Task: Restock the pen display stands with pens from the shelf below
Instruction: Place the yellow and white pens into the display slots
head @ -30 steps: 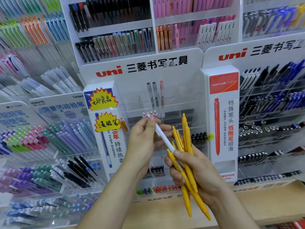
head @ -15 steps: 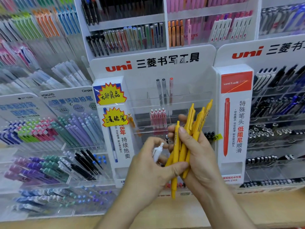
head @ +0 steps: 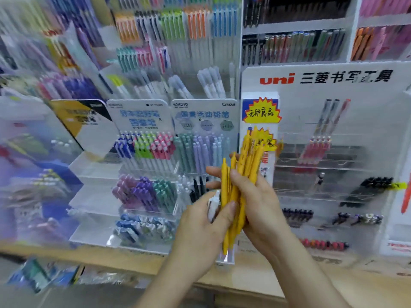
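Note:
A bundle of several yellow pens [head: 241,174] stands almost upright in front of the display stands. My right hand [head: 258,203] grips the bundle from the right, thumb across its front. My left hand [head: 200,232] holds a white pen [head: 213,206] and its thumb presses against the yellow bundle low down. Behind the hands stands the white "uni" display stand [head: 322,121] with clear tiers holding a few pink, black and red pens.
To the left, a clear tiered stand [head: 95,174] holds rows of blue, green, pink, purple and teal pens [head: 146,147]. Wall racks of coloured pens [head: 178,25] fill the top. A wooden shelf edge [head: 222,283] runs along the bottom; the left side is blurred.
The view has swung left, so the uni stand now sits at the right. Both hands stay together on the yellow bundle; the white pen stays in my left hand.

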A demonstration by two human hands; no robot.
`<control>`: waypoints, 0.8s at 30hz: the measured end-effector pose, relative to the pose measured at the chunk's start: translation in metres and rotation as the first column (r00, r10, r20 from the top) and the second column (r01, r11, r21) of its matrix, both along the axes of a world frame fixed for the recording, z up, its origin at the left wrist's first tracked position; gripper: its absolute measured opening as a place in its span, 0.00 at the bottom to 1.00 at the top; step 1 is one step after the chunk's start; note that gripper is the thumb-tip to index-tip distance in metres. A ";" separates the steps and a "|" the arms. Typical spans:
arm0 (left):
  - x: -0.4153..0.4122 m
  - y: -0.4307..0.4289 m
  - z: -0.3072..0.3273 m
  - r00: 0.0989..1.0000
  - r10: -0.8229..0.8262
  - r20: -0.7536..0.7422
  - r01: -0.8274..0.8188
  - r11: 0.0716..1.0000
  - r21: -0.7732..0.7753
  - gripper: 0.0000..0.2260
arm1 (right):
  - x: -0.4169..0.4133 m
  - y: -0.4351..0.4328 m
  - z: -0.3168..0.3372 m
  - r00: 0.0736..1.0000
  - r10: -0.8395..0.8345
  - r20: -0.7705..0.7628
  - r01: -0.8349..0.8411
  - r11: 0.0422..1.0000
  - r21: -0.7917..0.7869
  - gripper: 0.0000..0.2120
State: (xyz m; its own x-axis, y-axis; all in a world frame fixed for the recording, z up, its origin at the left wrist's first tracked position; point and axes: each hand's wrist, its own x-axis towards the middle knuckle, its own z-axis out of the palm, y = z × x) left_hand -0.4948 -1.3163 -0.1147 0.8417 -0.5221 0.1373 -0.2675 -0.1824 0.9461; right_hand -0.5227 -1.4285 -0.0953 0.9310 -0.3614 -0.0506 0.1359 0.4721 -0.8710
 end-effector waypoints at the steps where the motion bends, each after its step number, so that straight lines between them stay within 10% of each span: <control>1: 0.006 0.019 -0.001 1.000 0.008 -0.020 -0.008 1.000 -0.018 0.12 | 0.007 0.019 0.000 1.000 0.026 -0.005 -0.026 1.000 0.002 0.10; 10: 0.058 0.172 -0.013 0.988 0.097 -0.120 -0.102 0.994 -0.035 0.20 | 0.065 0.172 -0.012 0.993 0.084 -0.080 -0.076 0.993 0.094 0.08; 18: 0.113 0.242 -0.021 0.914 0.086 0.397 -0.296 0.811 0.505 0.25 | 0.124 0.238 -0.031 0.985 -0.092 -0.143 0.054 0.967 -0.248 0.02; 22: 0.155 0.276 -0.024 0.984 0.136 -0.116 -0.130 0.990 0.059 0.14 | 0.166 0.240 -0.044 0.990 -0.081 -0.117 0.038 0.942 -0.333 0.02; 24: 0.186 0.291 -0.020 0.907 0.144 -0.396 -0.253 0.938 -0.238 0.12 | 0.184 0.240 -0.049 0.988 0.044 -0.146 -0.094 0.929 -0.358 0.03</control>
